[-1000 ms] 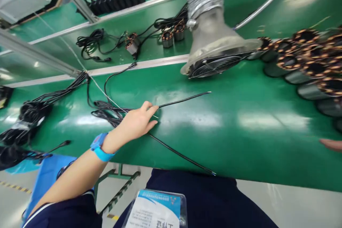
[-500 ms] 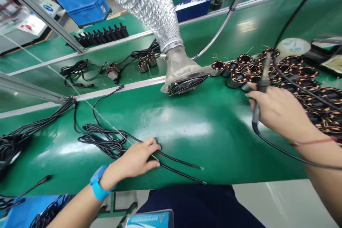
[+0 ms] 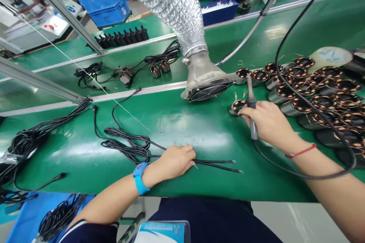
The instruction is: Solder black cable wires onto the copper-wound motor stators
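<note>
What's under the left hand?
The left hand presses on two black wires lying on the green belt; their stripped ends stick out to its right. The stretch beneath the palm is covered.
</note>
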